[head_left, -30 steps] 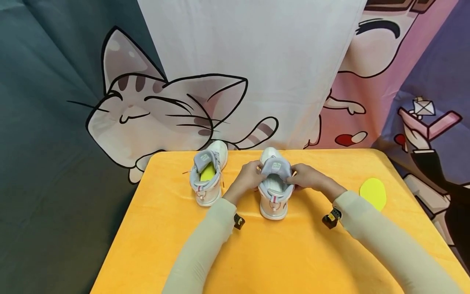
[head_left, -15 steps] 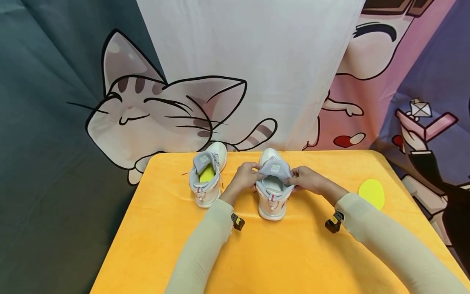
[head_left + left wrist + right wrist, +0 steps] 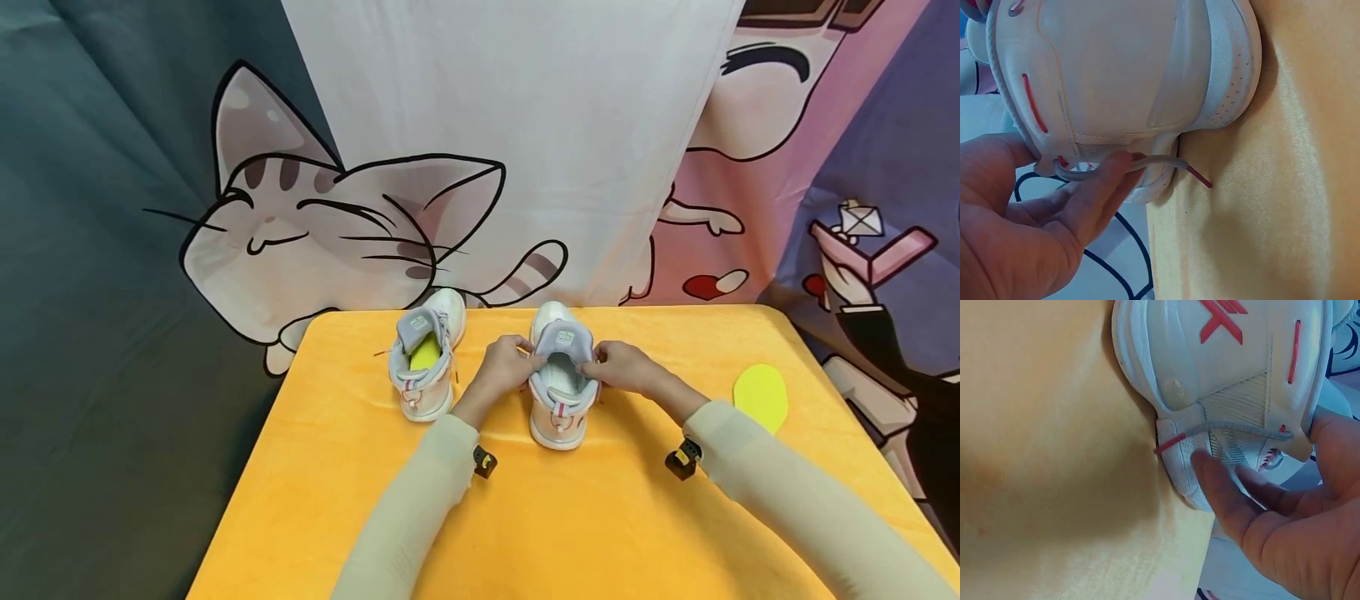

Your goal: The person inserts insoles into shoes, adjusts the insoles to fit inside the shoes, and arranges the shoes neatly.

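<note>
A white sneaker stands on the table, toe pointing away and heel toward me. Its grey tongue bears a pale label. My left hand pinches the left edge of the opening, with the thumb at the rim and fingers outside. On the opposite edge, my right hand holds the rim the same way. A grey lace with a red tip hangs over the left fingers. In the right wrist view, another lace lies along the shoe's side.
The matching sneaker stands to the left with a yellow insole inside it. A flat yellow oval piece lies at the right, near my sleeve. The orange-covered table meets a printed cloth backdrop behind.
Half a second ago the opening was pulled wider and the shoe sat slightly further left. Now the opening is narrower and the tongue stands taller. Both hands keep hold of the rim.
</note>
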`<state>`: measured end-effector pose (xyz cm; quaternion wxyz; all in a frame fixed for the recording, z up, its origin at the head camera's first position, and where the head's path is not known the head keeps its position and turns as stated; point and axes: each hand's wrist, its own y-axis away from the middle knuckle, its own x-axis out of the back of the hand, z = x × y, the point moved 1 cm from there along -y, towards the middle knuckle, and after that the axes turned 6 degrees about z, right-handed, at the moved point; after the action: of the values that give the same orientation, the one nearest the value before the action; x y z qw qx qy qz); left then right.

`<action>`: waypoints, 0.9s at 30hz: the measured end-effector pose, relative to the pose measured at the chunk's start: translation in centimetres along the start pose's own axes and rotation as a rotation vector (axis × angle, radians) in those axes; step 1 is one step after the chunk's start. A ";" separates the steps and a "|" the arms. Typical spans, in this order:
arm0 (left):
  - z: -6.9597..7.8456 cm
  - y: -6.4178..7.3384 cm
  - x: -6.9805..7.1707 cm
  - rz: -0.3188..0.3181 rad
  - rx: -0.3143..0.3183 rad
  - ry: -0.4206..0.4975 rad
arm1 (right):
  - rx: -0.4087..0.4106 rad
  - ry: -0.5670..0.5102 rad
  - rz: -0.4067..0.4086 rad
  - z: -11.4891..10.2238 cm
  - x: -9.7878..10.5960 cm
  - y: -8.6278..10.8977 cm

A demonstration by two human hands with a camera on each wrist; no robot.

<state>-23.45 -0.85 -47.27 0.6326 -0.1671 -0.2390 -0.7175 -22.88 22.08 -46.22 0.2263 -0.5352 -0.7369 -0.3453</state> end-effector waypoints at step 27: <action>-0.9 1.9 -0.5 -0.036 -0.065 -0.014 | 0.047 -0.285 -0.069 -0.2 -1.5 1.9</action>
<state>-21.45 -1.06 -48.02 0.6121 -0.1885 -0.2230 -0.7350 -20.62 21.34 -46.60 0.1199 -0.5476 -0.7874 -0.2564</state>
